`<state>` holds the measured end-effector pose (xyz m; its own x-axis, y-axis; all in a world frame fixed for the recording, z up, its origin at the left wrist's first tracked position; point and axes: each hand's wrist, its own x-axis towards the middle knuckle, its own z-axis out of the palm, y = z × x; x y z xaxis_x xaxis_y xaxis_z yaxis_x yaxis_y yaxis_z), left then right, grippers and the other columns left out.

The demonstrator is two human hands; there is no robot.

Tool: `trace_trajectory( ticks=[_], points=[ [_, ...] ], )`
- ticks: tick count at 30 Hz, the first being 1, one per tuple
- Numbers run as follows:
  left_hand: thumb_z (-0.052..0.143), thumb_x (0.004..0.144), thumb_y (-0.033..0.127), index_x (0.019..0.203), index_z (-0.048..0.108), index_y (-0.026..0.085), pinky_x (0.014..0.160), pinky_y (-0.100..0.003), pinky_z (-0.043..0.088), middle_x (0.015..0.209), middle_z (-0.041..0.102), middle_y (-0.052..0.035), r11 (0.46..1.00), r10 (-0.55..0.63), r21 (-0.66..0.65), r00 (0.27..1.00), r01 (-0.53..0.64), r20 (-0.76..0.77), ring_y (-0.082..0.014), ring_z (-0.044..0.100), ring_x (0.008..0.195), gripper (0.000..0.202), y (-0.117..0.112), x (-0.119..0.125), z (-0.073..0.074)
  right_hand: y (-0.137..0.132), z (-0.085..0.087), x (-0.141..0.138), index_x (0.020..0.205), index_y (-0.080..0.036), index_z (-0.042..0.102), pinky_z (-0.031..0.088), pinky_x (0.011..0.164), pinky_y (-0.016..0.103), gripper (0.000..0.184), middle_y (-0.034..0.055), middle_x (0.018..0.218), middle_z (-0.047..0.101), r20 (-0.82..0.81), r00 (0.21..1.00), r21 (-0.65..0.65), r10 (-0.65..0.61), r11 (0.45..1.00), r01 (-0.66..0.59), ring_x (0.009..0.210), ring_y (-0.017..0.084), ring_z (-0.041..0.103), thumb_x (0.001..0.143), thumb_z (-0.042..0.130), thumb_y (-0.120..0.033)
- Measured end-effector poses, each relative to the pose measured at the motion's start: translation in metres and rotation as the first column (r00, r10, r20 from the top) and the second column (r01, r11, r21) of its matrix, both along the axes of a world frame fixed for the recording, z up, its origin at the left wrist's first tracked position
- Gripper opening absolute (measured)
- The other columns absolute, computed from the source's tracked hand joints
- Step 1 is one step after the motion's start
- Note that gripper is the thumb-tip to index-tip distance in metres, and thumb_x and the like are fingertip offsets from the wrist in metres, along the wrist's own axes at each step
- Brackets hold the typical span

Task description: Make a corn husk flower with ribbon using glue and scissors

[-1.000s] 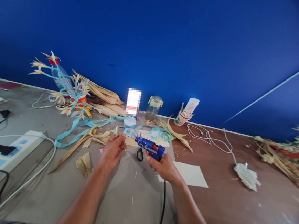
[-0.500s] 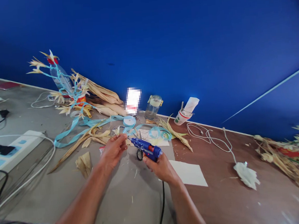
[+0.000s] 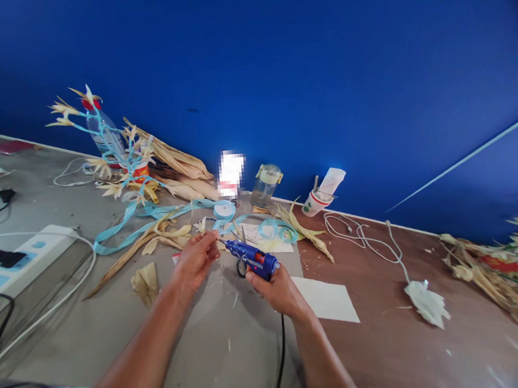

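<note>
My right hand (image 3: pixel 276 287) grips a blue glue gun (image 3: pixel 249 257) with a red trigger; its nozzle points left toward my left hand (image 3: pixel 196 257). The left hand's fingers are pinched on a small pale piece of dry husk (image 3: pixel 202 227), held just above the grey table (image 3: pixel 116 313). The gun's black cord (image 3: pixel 279 366) runs down toward me. A black ring-shaped thing (image 3: pixel 241 268) lies under the gun.
Light-blue ribbon (image 3: pixel 122 228) and dry husk strips (image 3: pixel 180 164) lie behind the hands, with a ribbon spool (image 3: pixel 224 210), a glass jar (image 3: pixel 265 185), a paper cup (image 3: pixel 313 204) and a decorated bottle (image 3: pixel 101 131). A white power strip (image 3: pixel 22 260) sits left; white paper (image 3: pixel 327 299) and a white cable (image 3: pixel 370 239) lie right.
My right hand has brought the glue gun a little left and closer to my left hand, so the nozzle is now near the pinched husk. The left hand has hardly moved.
</note>
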<state>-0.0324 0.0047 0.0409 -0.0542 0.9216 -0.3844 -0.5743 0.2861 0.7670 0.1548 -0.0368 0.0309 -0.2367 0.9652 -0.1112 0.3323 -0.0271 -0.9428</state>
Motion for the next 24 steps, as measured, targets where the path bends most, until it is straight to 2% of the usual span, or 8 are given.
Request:
trace_trajectory(
  ticks=[8, 16, 24],
  points=[
    [0.081, 0.055, 0.031, 0.06, 0.048, 0.017, 0.044, -0.016, 0.039, 0.046, 0.035, 0.0117, 1.0, -0.007, 0.009, 1.0, 0.007, 0.023, -0.0015, 0.03, 0.037, 0.037, 0.0, -0.001, -0.002, 0.0, 0.003, -0.001, 0.083, -0.015, 0.062, 0.039, 0.052, 0.021, 0.023, -0.001, 0.065, 0.054, 0.041, 0.999, 0.025, 0.009, 1.0, -0.01, 0.057, 0.01, 0.044, 0.079, 0.059, -0.037],
    [0.08, 0.058, 0.027, 0.061, 0.052, 0.015, 0.044, -0.016, 0.039, 0.045, 0.033, 0.0118, 1.0, -0.029, 0.016, 0.994, 0.027, 0.108, -0.0009, 0.028, 0.036, 0.03, 0.001, -0.004, -0.003, 0.002, 0.001, 0.001, 0.081, -0.016, 0.062, 0.038, 0.051, 0.022, 0.022, -0.0025, 0.059, 0.049, 0.069, 0.998, 0.042, 0.007, 0.999, -0.01, 0.056, 0.011, 0.043, 0.079, 0.059, -0.037],
    [0.079, 0.061, 0.025, 0.059, 0.052, 0.015, 0.042, -0.016, 0.038, 0.044, 0.033, 0.0115, 0.998, -0.046, 0.037, 0.987, 0.041, 0.155, -0.0011, 0.028, 0.036, 0.029, 0.002, -0.006, -0.006, 0.0, 0.014, 0.004, 0.077, -0.018, 0.055, 0.036, 0.046, 0.023, 0.023, -0.0046, 0.055, 0.043, -0.124, 0.992, -0.077, -0.027, 0.997, 0.018, 0.047, 0.009, 0.04, 0.079, 0.059, -0.04]
  ],
)
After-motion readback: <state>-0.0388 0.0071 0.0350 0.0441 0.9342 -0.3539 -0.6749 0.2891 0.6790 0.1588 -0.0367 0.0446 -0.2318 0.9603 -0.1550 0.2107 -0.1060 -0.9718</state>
